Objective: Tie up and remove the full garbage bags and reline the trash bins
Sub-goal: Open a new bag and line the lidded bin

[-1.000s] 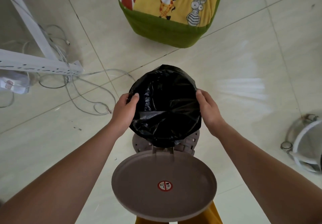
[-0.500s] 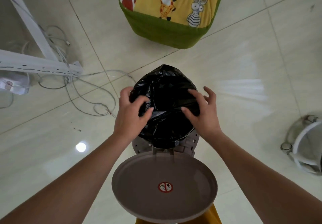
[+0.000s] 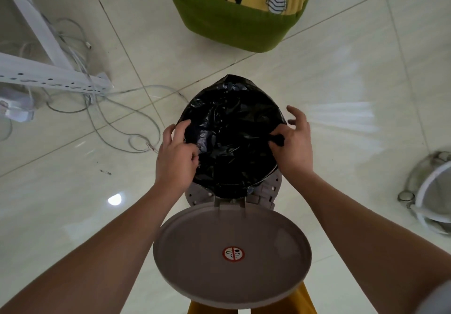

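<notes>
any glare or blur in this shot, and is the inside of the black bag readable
Head view: a small round light reflection and a streaked white glare patch sit on the glossy floor tiles; the black bag is so dark its folds barely read; the right hand shows slight motion blur at its fingertips, the left hand looks sharper; wide-angle distortion bends the tile lines near the edges.

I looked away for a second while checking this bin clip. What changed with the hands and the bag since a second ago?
Both hands left the bin's rim and moved inward. The left hand now grips the black bag at its left edge; the right hand pinches a fold on the right, other fingers spread. The bag stayed in the bin, the lid open.
</notes>
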